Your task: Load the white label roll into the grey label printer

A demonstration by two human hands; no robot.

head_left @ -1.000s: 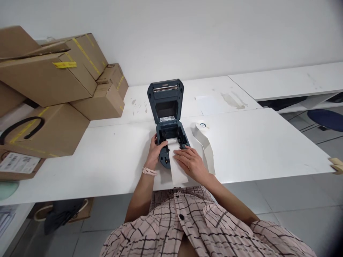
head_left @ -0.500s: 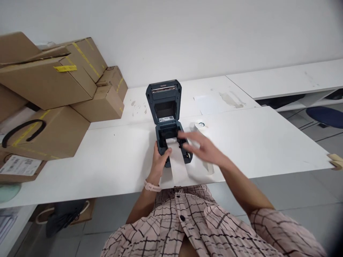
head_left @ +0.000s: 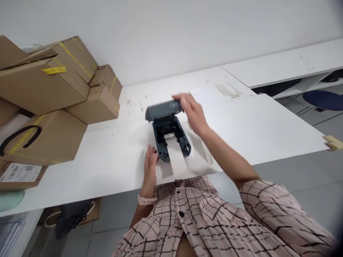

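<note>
A dark label printer (head_left: 158,142) stands on the white table with its lid (head_left: 162,110) partly lowered, tilted above the body. My right hand (head_left: 193,111) grips the lid's right edge, fingers over the top. A white paper strip (head_left: 177,157) runs from inside the printer out over its front toward the table edge. My left hand (head_left: 150,166) is beside the printer's front left corner, fingers loosely extended, holding nothing. Another length of white paper (head_left: 205,151) lies to the right of the printer, partly behind my right forearm.
Cardboard boxes (head_left: 64,137) with yellow tape are stacked at the left on the white table (head_left: 118,157). A pale sheet (head_left: 199,95) lies behind the printer. At the far right are a dark blue stool (head_left: 324,100) and a tan piece (head_left: 333,142) at the table corner.
My right hand has gone from inside the printer up to the lid, which has swung down from upright. My left hand has let go of the printer's side and moved slightly left.
</note>
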